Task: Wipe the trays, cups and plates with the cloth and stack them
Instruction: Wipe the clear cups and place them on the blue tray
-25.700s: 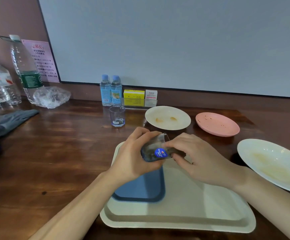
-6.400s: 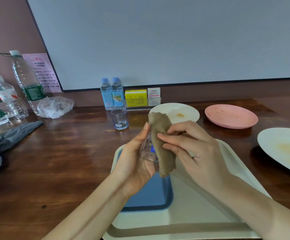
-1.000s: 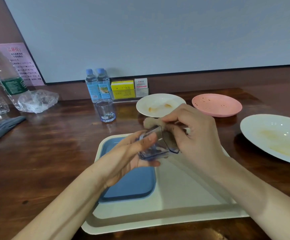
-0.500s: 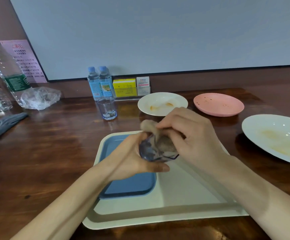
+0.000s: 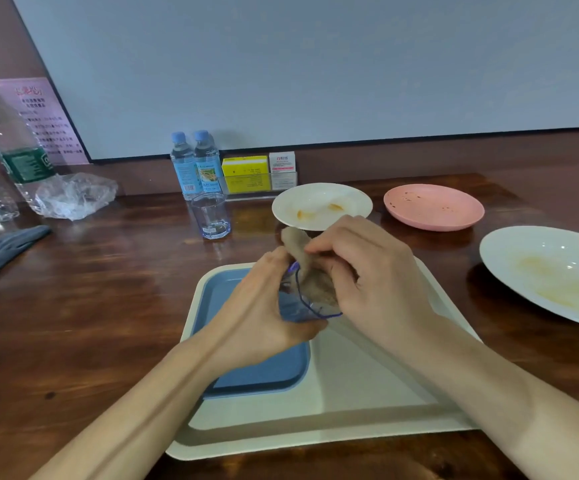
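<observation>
Cup (image 5: pixel 293 306) wiping atm: gripping it sideways in left hand (image 5: pixel 260 306), mouth pointing right, pinching cloth (image 5: pixel 296 244) into it with right hand (image 5: pixel 378 285) fingers (image 5: pixel 333 233).

Cup (image 5: pixel 295 310): tilted, I see brown cloth (image 5: pixel 295 244) stuffed inside.
Blue tray (image 5: pixel 257 372): in cream tray (image 5: pixel 350 410).
Pink plate (image 5: pixel 433 206): crumb-specked, beyond the trays.

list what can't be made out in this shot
All head view.
Inside the cup: hidden by the cloth and right hand; left hand covers its side.
Large white plate: cut by the right edge.
Pink notice: print too small to read.
Blue tray: partly under the left forearm.
</observation>
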`<state>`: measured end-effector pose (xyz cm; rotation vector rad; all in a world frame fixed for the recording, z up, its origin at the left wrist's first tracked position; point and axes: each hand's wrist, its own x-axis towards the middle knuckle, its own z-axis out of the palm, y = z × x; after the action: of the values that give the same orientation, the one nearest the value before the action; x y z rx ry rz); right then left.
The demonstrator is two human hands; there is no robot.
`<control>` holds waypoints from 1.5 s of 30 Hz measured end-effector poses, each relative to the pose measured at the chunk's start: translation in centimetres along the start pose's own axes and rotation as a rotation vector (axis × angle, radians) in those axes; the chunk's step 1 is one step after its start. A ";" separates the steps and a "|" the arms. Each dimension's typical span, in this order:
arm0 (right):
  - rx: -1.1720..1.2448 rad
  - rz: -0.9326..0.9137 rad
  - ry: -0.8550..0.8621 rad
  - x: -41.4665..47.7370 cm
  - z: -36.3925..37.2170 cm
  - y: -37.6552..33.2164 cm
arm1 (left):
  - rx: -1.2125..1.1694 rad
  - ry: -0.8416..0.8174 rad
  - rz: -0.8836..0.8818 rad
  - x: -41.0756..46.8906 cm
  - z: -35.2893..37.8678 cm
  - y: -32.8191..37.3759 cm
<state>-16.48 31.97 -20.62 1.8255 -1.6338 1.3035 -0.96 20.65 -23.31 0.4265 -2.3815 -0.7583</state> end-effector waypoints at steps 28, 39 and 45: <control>0.922 1.171 -0.443 1.2 1.4 -0.6 | 0.756 0.332 0.020 0.0 -0.1 -0.8; 1.522 1.350 -0.235 4.3 0.7 1.9 | 0.249 0.388 -0.431 0.5 -3.1 -1.8; 1.532 1.468 -0.002 4.0 3.7 3.0 | 0.167 0.297 -0.534 -0.9 -4.0 -4.6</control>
<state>-18.21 26.02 -20.20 0.4493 -2.1091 3.8627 2.74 15.79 -23.89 1.1898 -2.0684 -0.6615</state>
